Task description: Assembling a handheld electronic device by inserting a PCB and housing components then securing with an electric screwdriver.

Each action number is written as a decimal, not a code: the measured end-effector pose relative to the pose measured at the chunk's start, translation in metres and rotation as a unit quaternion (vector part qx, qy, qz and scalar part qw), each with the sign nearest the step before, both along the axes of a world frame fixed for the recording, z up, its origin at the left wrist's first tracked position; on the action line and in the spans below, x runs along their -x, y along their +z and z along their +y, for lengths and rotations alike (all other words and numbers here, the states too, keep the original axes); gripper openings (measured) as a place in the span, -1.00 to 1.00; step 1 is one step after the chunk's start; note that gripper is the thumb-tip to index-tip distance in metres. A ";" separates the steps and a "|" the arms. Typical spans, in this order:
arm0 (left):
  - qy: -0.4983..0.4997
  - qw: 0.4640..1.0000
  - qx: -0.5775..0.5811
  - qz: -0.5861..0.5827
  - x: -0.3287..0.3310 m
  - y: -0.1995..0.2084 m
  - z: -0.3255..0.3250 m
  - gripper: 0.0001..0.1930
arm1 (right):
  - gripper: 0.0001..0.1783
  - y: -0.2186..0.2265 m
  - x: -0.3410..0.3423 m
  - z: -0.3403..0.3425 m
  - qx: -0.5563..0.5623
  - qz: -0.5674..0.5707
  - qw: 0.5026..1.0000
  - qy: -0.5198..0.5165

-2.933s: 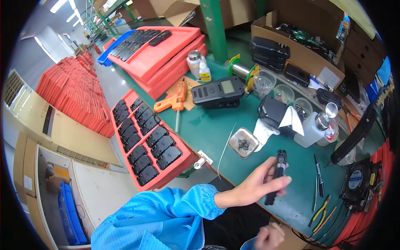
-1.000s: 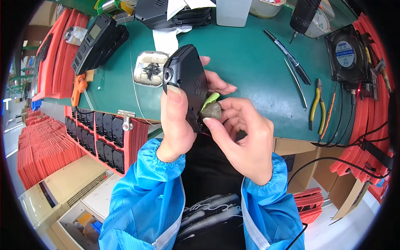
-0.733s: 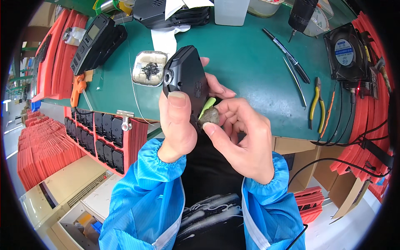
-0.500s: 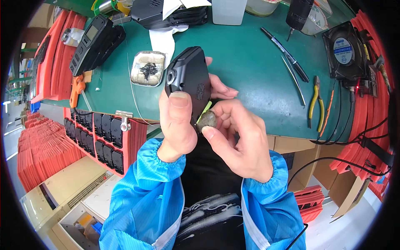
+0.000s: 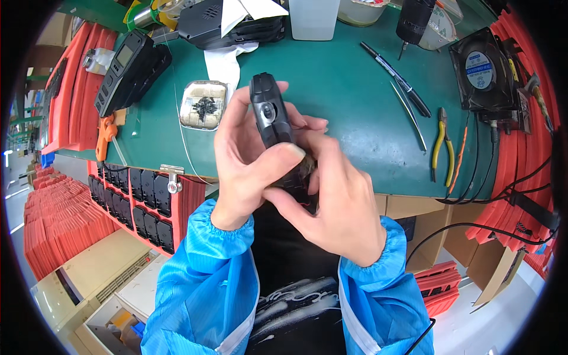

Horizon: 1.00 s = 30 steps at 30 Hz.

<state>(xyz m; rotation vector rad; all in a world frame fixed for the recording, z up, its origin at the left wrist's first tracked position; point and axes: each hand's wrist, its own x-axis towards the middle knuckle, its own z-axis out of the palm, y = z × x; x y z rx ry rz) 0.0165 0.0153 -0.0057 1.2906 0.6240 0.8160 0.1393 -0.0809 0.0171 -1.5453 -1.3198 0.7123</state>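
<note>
A black handheld device casing (image 5: 271, 112) stands edge-on over the near part of the bench, its narrow side with a round silver fitting facing me. My left hand (image 5: 239, 168) is wrapped round it, thumb across the near edge and fingers behind. My right hand (image 5: 346, 195) closes round its lower end, with the thumb underneath and the fingers on the right side. A small grey-brown lump (image 5: 308, 165) shows partly between the casing and my right fingers; most of it is hidden. A thin red wire peeks out by the right thumb.
On the green bench (image 5: 349, 100) lie a square tin (image 5: 203, 106), a marker pen (image 5: 396, 80), tweezers (image 5: 409, 115) and yellow-handled cutters (image 5: 442, 145). A fan (image 5: 480, 70) stands at right. Left are an orange glue gun (image 5: 106, 139) and another black device (image 5: 125, 68).
The casing has turned from showing its broad face to edge-on. My right hand has moved in round its lower end, and the lump and its yellow-green strip are now mostly covered.
</note>
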 end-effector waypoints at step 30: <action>-0.093 0.995 0.030 -0.030 0.010 -0.001 -0.001 -0.25 | -0.58 -0.021 -0.028 0.000 0.002 0.335 0.942 -0.004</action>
